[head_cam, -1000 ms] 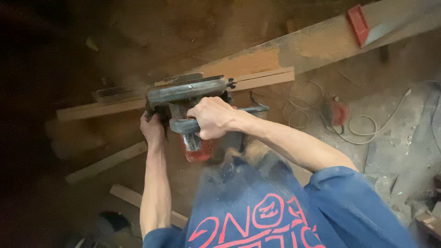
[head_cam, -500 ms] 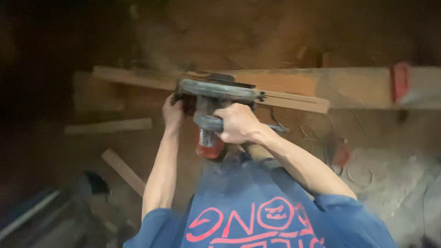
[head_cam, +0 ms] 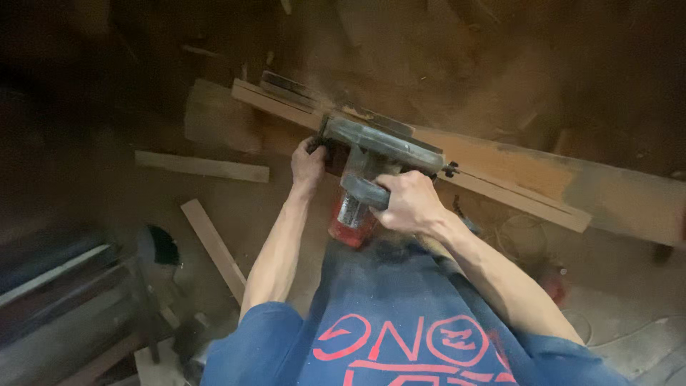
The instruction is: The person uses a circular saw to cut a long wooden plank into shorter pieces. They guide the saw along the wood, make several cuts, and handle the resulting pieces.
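A grey circular saw [head_cam: 379, 146] with a red motor end [head_cam: 352, 225] rests on a long wooden plank [head_cam: 514, 179] that runs from upper left to right. My right hand [head_cam: 407, 204] grips the saw's grey handle. My left hand [head_cam: 307, 163] holds the saw's left side at the plank's near edge. A narrow cut strip [head_cam: 525, 201] lies along the plank's front edge to the right of the saw. Sawdust covers the plank. My blue shirt [head_cam: 400, 329] with red print fills the bottom of the view.
Two loose wooden slats [head_cam: 204, 166] [head_cam: 214, 246] lie on the dusty floor to the left. Dark metal framework [head_cam: 64, 300] stands at the lower left. A coiled cord [head_cam: 522, 232] and a red object [head_cam: 554, 286] lie on the floor at right.
The view has swung so the plank now slopes down to the right. The saw with both hands on it sits further left along the plank.
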Action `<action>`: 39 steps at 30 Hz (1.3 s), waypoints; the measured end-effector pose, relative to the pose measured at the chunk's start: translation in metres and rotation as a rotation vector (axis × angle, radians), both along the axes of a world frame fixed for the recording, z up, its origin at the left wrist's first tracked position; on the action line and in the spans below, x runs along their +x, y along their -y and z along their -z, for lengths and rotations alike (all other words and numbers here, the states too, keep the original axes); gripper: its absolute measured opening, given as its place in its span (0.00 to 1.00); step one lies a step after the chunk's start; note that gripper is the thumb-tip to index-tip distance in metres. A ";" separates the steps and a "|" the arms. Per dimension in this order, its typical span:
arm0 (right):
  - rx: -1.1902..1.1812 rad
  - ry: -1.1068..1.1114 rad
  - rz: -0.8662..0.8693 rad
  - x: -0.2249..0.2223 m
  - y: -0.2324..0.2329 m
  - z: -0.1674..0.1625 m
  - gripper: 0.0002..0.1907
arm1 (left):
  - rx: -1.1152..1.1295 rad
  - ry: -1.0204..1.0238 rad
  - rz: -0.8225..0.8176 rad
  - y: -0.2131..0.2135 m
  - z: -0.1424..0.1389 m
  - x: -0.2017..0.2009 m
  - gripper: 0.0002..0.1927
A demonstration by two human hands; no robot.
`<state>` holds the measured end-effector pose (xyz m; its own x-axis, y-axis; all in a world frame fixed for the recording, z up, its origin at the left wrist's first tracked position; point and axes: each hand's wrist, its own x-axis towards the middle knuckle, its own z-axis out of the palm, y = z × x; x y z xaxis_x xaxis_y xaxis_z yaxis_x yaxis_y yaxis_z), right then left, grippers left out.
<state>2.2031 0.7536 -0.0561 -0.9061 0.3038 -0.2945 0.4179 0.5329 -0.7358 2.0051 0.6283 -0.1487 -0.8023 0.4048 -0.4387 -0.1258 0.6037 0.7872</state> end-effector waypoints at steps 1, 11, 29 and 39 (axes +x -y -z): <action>-0.002 -0.017 0.014 0.001 0.000 -0.001 0.17 | -0.013 0.006 -0.004 0.002 0.004 -0.001 0.23; 0.048 -0.061 -0.020 0.010 0.025 -0.001 0.19 | 0.011 0.143 0.063 0.033 0.004 0.005 0.24; -0.073 0.052 -0.042 -0.018 0.048 -0.002 0.21 | 0.260 0.258 -0.054 0.049 -0.004 -0.003 0.12; -0.017 0.025 -0.027 -0.025 0.043 -0.001 0.17 | 0.134 0.302 -0.156 0.033 0.004 0.011 0.13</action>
